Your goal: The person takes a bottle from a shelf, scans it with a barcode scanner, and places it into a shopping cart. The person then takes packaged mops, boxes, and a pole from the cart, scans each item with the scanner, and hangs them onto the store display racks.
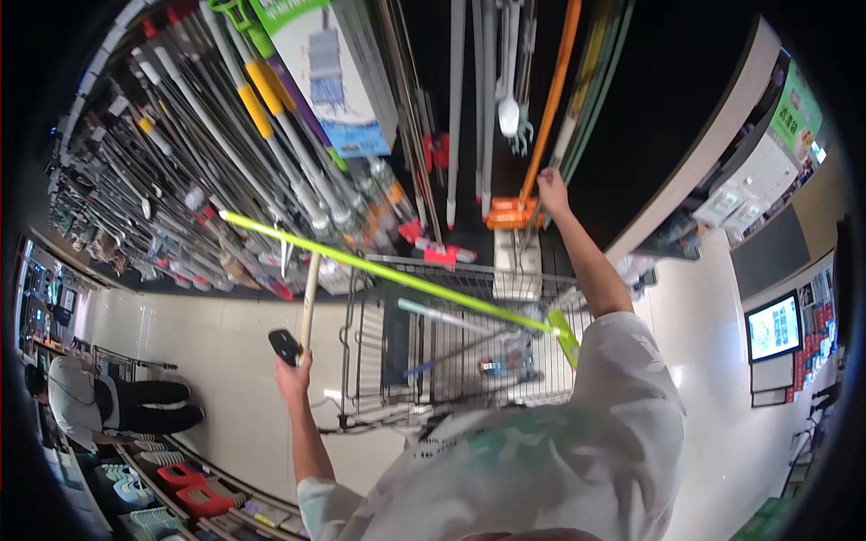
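Observation:
My left hand (293, 374) is closed around a pale stick (311, 302) with a black rounded piece (285, 346) by the grip. A lime-green pole (388, 268) with a green head (563, 339) slants across the shopping cart (370, 361), passing by the top of that stick. My right hand (552, 187) reaches up to the rack with its fingers curled at a thin pale pole (570, 131). Beside it stand an orange pole (552, 90) and an orange brush-like head (512, 214). The fingers partly hide the contact.
Many mop and broom poles (180, 135) hang on the left of the rack, near a boxed product (334, 81). A person (95, 401) bends over at the lower left by shelves with red items (203, 491). A screen (773, 331) stands at right.

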Available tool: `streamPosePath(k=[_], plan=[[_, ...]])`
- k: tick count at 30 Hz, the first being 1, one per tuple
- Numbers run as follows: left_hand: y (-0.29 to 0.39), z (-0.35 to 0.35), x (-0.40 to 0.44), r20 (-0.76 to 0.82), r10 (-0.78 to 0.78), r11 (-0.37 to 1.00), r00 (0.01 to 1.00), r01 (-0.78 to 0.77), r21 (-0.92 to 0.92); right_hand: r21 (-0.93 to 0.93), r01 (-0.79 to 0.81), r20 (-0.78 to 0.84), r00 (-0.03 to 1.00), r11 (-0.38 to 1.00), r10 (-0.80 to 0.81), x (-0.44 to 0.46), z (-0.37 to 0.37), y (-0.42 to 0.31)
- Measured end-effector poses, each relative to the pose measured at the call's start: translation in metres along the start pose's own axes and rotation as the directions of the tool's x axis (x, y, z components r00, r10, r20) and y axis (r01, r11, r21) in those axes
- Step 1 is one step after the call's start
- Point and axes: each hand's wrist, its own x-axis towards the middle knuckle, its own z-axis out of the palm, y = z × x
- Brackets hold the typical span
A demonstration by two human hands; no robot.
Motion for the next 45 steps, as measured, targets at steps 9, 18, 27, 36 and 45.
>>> streamPosePath(k=[9, 18, 27, 36, 45], plan=[[-0.002, 0.003, -0.001, 0.021, 0.023, 0.995, 1.0, -0.024, 0.096, -0.41, -0.149, 0.352, 0.884, 0.9, 0.307, -0.41, -0.174, 0.133], [-0.02, 0.008, -0.01, 0.046, 0.011, 0.988, 0.999, -0.017, 0.153, -0.775, -0.177, 0.3, 0.741, 0.607, 0.6, -0.455, -0.193, 0.075], [-0.035, 0.011, -0.029, -0.071, -0.086, 0.979, 0.994, 0.098, 0.179, -0.66, -0.001, 0.381, 0.861, 0.751, 0.336, -0.445, -0.188, 0.097], [-0.046, 0.011, -0.038, -0.04, -0.096, 0.982, 0.995, 0.101, 0.161, -0.617, 0.021, 0.381, 0.883, 0.787, 0.275, -0.412, -0.176, 0.11], [-0.038, 0.006, -0.048, -0.086, -0.216, 0.927, 0.973, 0.232, 0.297, -0.617, 0.065, 0.424, 0.867, 0.784, 0.261, -0.41, -0.178, 0.119]])
